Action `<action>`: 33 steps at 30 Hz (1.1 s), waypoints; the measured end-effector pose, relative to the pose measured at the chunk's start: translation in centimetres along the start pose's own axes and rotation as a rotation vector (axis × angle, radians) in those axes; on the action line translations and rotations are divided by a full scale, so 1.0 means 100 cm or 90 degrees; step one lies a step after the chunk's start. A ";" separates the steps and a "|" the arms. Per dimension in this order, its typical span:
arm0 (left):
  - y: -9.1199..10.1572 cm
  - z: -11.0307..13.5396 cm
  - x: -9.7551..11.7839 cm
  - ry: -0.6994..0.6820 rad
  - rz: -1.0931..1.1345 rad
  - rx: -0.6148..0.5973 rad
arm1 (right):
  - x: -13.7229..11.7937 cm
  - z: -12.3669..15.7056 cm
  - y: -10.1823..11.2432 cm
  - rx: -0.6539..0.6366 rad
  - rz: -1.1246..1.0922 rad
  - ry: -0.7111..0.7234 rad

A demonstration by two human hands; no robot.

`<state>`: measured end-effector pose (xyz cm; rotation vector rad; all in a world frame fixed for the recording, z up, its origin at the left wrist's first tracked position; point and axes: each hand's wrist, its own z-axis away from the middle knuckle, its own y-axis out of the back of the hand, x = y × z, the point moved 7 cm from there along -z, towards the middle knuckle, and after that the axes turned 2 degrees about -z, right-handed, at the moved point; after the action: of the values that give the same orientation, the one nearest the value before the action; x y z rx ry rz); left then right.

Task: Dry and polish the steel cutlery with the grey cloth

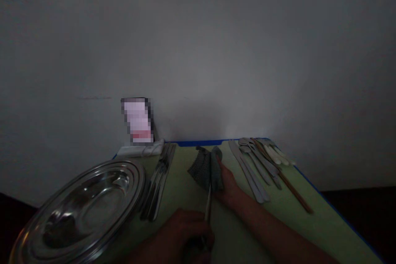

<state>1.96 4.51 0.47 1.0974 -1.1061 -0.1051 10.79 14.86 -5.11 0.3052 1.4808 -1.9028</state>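
My left hand point(188, 229) is closed around the near end of a slim metal piece of cutlery point(208, 206), low in the middle of the view. Its far end disappears into a grey-green cloth point(201, 169), so its kind is hidden. My right hand point(228, 183) grips the cloth, folded about that far end. To the left lies a bundle of metal cutlery point(157, 187), beside a large shiny steel dish point(89, 210). On the right, table knives point(249, 173) lie side by side, with spoons point(256, 161) next to them.
A pale green tabletop point(247, 231) with a blue edge stands against a grey wall. A phone point(139, 119), its screen blurred out, leans at the back left above a white object point(136, 150). Brown chopsticks point(295, 192) and white-handled pieces point(274, 154) lie far right.
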 end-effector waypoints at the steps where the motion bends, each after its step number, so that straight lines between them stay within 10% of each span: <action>1: 0.000 0.000 0.003 -0.002 0.003 -0.009 | 0.000 0.001 -0.002 -0.005 0.004 -0.001; 13: 0.002 -0.015 -0.051 0.223 0.366 0.319 | -0.008 0.015 -0.011 -0.038 0.194 0.105; 24: 0.009 -0.020 -0.038 0.235 0.232 0.227 | -0.007 0.015 -0.005 -0.001 0.202 0.109; 33: 0.007 -0.020 -0.041 0.238 0.277 0.229 | -0.008 0.025 -0.026 -0.184 0.360 0.145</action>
<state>1.14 8.50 -1.73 1.1076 -1.0168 0.6409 10.30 13.10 -1.91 0.7357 1.5812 -1.2214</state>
